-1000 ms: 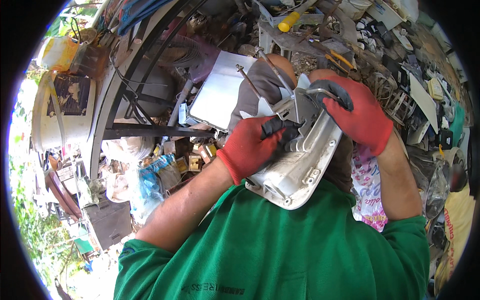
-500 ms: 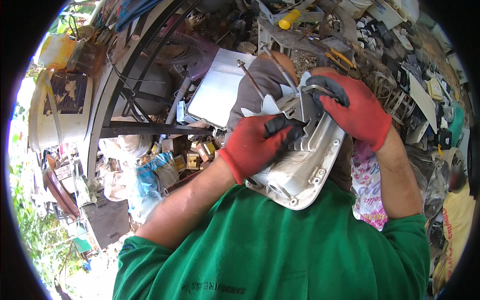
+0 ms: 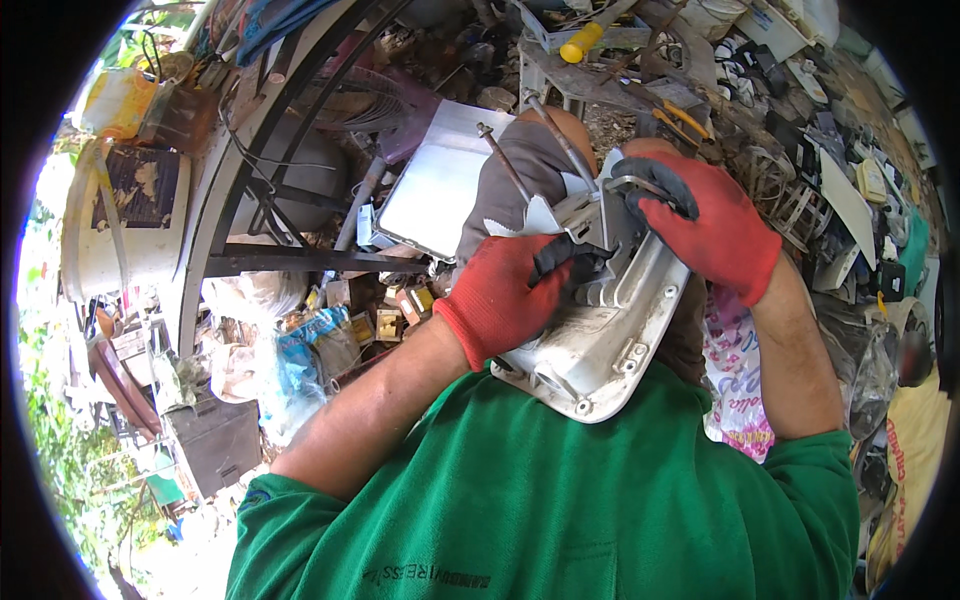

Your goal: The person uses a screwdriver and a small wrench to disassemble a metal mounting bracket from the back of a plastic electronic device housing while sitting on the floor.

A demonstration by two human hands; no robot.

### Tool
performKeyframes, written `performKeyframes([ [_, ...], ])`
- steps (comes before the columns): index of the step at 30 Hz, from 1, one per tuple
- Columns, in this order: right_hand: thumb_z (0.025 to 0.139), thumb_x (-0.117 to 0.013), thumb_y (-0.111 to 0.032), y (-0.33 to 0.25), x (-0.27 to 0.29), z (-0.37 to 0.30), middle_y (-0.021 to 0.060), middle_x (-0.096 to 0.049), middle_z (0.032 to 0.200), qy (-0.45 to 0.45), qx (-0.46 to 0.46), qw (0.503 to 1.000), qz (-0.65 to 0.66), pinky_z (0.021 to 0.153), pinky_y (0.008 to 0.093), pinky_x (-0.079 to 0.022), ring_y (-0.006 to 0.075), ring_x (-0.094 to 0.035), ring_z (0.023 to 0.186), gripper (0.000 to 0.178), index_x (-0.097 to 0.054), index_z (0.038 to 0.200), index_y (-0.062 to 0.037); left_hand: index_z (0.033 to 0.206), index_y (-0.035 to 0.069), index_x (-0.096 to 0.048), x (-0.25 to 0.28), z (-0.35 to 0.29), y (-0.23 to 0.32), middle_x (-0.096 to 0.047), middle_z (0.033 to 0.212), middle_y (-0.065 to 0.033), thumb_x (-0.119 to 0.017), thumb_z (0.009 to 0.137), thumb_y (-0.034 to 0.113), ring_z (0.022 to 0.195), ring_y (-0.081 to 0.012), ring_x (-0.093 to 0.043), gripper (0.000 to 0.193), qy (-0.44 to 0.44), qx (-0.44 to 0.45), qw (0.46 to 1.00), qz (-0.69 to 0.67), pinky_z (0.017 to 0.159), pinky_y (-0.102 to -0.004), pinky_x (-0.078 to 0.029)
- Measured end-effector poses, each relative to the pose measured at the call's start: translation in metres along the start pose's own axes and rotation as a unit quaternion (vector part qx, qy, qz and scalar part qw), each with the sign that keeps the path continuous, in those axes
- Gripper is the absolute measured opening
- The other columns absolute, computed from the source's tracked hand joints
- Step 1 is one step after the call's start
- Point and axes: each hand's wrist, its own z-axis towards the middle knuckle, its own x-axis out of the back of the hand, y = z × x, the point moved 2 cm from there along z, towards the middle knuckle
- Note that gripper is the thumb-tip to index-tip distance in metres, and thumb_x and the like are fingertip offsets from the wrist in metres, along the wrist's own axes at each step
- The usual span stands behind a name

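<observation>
A dirty white metal housing [image 3: 590,350] with ribs and screw holes along its rim lies across my lap. Two long rusty bolts [image 3: 503,160] stick out of its far end, beside a bent metal bracket [image 3: 540,216]. My right hand [image 3: 708,222], in a red glove with black fingers, is closed round one arm of an L-shaped hex key [image 3: 604,212]. The key's other arm points down toward the housing. My left hand [image 3: 515,290], gloved the same way, has its fingers pinched together by the key's lower end. What those fingertips hold is hidden.
A flat white panel [image 3: 440,180] leans beyond my left knee, next to a metal frame [image 3: 310,260]. Orange-handled pliers [image 3: 685,118] and a yellow-handled tool [image 3: 585,42] lie ahead. Plastic bags [image 3: 310,350] and scrap crowd the left; electronic parts [image 3: 830,130] pile up at right.
My left fingers have shifted slightly and closed in by the key's lower end. My right hand and the housing stay nearly where they were.
</observation>
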Motion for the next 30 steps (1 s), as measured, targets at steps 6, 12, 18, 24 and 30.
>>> performKeyframes([
  [6, 0.088, -0.068, -0.017, 0.003, 0.001, 0.002, 0.0199, -0.069, 0.113, 0.021, 0.038, 0.998, -0.041, 0.092, 0.0401, -0.053, 0.0362, -0.068, 0.104, 0.038, -0.065, 0.122, -0.0003, 0.093, 0.001, -0.066, 0.001, 0.005, -0.009, -0.059, 0.067, -0.0162, -0.064, 0.094, 0.011, 0.059, -0.0199, -0.051, 0.010, -0.007, -0.038, 0.996, -0.077, 0.060, -0.0374, -0.046],
  [12, 0.088, -0.069, -0.016, 0.009, 0.003, -0.001, 0.0196, -0.069, 0.113, 0.001, 0.006, 1.000, 0.010, 0.092, 0.0399, -0.053, 0.0354, -0.068, 0.103, 0.037, -0.065, 0.122, -0.0004, 0.105, 0.002, -0.068, 0.001, 0.008, 0.004, -0.068, 0.083, -0.0254, -0.064, 0.097, 0.029, 0.084, -0.0440, -0.066, 0.029, -0.038, 0.050, 0.995, 0.072, 0.071, -0.0456, -0.052],
  [18, 0.088, -0.068, -0.016, 0.008, 0.002, 0.000, 0.0193, -0.070, 0.112, 0.002, 0.012, 1.000, 0.014, 0.091, 0.0393, -0.053, 0.0340, -0.069, 0.103, 0.036, -0.066, 0.121, -0.0003, 0.113, 0.002, -0.066, -0.009, -0.001, 0.000, -0.068, 0.084, -0.0246, -0.063, 0.097, 0.026, 0.082, -0.0441, -0.066, 0.029, 0.008, 0.022, 0.997, 0.077, 0.072, -0.0439, -0.053],
  [24, 0.088, -0.068, -0.015, 0.009, 0.003, -0.002, 0.0190, -0.070, 0.113, 0.009, 0.003, 1.000, 0.016, 0.091, 0.0388, -0.054, 0.0336, -0.069, 0.103, 0.036, -0.066, 0.121, -0.0009, 0.108, 0.002, -0.068, -0.009, 0.002, -0.007, -0.066, 0.075, -0.0149, -0.064, 0.097, 0.017, 0.073, -0.0181, -0.061, 0.019, -0.011, 0.015, 0.997, -0.081, 0.069, -0.0348, -0.051],
  [30, 0.088, -0.068, -0.016, 0.009, 0.000, -0.005, 0.0190, -0.070, 0.114, 0.016, -0.004, 1.000, 0.009, 0.092, 0.0392, -0.054, 0.0340, -0.069, 0.104, 0.037, -0.066, 0.122, -0.0011, 0.107, 0.000, -0.070, -0.011, -0.001, -0.009, -0.068, 0.077, -0.0078, -0.066, 0.099, 0.023, 0.073, -0.0094, -0.057, 0.025, 0.020, 0.057, 0.997, -0.057, 0.069, -0.0299, -0.050],
])
